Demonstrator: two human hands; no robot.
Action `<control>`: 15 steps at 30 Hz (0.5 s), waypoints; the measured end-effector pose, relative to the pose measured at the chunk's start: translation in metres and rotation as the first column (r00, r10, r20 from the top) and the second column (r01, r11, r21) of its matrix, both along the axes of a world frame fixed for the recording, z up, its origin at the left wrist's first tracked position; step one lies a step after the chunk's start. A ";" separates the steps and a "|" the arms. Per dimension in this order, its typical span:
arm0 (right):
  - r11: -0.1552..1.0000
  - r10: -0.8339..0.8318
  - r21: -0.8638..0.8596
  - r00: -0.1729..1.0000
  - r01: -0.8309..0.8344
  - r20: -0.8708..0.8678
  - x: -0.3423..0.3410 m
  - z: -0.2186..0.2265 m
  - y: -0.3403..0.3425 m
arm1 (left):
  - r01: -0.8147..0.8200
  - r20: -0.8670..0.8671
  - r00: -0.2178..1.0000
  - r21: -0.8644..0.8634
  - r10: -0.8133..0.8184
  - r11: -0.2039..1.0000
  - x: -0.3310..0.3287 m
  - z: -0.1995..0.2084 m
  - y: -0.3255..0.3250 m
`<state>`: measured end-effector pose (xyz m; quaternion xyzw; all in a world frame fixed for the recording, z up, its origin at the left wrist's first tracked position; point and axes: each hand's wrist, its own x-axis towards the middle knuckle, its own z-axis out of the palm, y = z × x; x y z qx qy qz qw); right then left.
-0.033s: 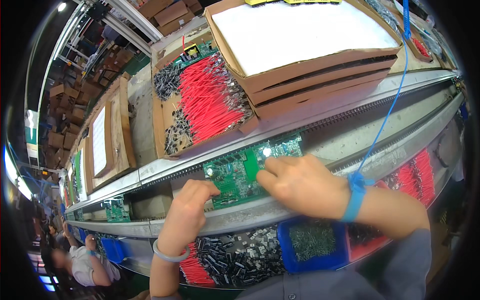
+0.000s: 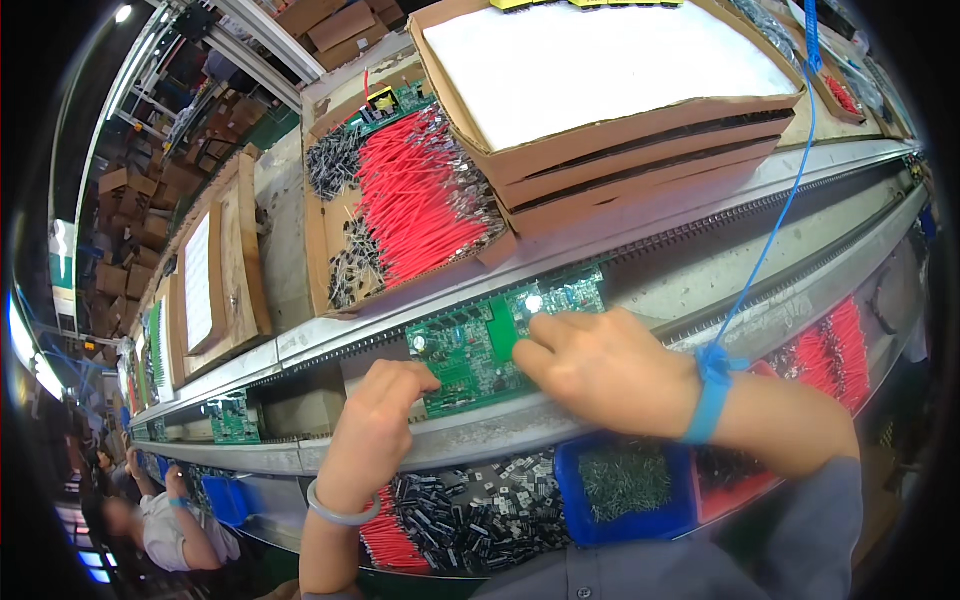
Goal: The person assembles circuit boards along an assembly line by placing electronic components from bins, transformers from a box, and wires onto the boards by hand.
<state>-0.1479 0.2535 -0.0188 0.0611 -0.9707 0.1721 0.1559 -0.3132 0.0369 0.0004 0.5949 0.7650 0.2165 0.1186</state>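
A green circuit board [image 2: 460, 372] lies across the rails of the conveyor in front of me, with small parts mounted on it. My left hand [image 2: 378, 408] is at the board's near left corner, its fingers curled and fingertips at the edge. Over the board's right half is my right hand [image 2: 590, 362], thumb and fingers pinched together low on the surface. Whatever either hand holds is hidden by the fingers. A blue strap [image 2: 712, 395] with a cord circles my right wrist, and a pale bangle [image 2: 342, 508] is on my left.
Beyond the rail, a cardboard tray [image 2: 317, 235] holds red-sleeved leads and small components. Stacked cartons [image 2: 640, 150] stand to its right. Nearer me are loose black components [image 2: 470, 525] and a blue bin [image 2: 570, 490] of metal-legged parts. Another board [image 2: 233, 418] and a co-worker [image 2: 180, 530] are left.
My hands and the circuit board have not visibly moved. At the far left, the co-worker's raised hand has shifted slightly.
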 end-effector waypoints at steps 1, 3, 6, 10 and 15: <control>1.000 0.001 -0.002 1.000 -0.001 0.001 0.000 0.000 0.000 | 0.005 -0.043 0.999 0.008 -0.004 1.000 0.002 -0.001 -0.001; 1.000 -0.006 0.000 1.000 0.006 0.004 0.000 -0.001 0.000 | 0.004 -0.101 0.995 0.013 -0.002 1.000 0.010 -0.001 0.000; 1.000 -0.006 -0.003 1.000 0.006 0.000 0.000 -0.001 -0.001 | -0.030 -0.139 0.990 0.035 0.035 0.999 0.016 -0.004 -0.001; 1.000 -0.006 -0.008 1.000 0.006 -0.014 0.000 -0.002 -0.001 | -0.145 -0.042 0.988 0.115 0.151 0.983 0.022 -0.016 -0.005; 1.000 -0.003 -0.007 1.000 0.003 -0.001 0.000 -0.001 0.000 | -0.154 -0.027 0.987 0.143 0.160 0.978 0.020 -0.020 -0.007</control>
